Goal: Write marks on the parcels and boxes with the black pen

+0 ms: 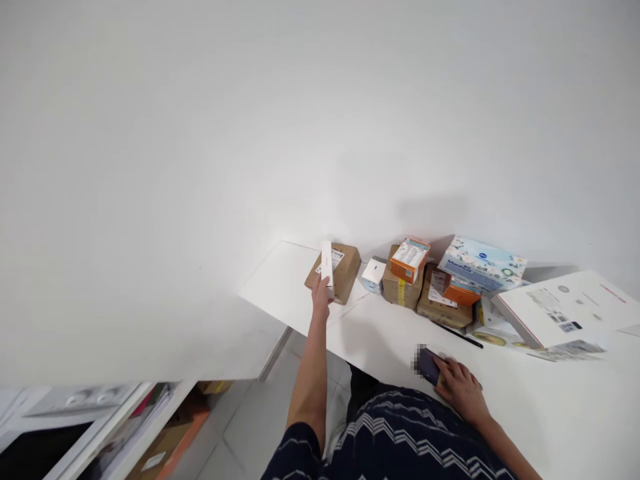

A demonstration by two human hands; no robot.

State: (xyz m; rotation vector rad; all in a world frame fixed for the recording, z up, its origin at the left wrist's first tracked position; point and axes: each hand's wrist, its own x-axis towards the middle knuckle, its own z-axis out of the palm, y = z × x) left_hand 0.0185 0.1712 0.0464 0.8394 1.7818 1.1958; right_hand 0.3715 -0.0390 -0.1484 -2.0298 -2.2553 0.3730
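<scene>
My left hand (pixel 321 293) is closed around the near end of a slim white box (pixel 327 262). That box lies on or just over a brown cardboard box (pixel 347 273) with a white label; I cannot tell whether they touch. On the near side of the table (pixel 367 333), my right hand (pixel 461 388) grips a dark, flat phone (pixel 429 366), its fingers over the right end. The far end of the phone is blurred out. A small white box (pixel 373 275) stands just right of the labelled cardboard box.
Along the wall, an orange box (pixel 410 259) tops a cardboard box (pixel 400 293), and a blue tissue pack (pixel 481 262) rests on stacked boxes. A large white box (pixel 570 308) leans at the right. A thin black stick (pixel 457 335) lies before them. Shelves (pixel 170 427) stand lower left.
</scene>
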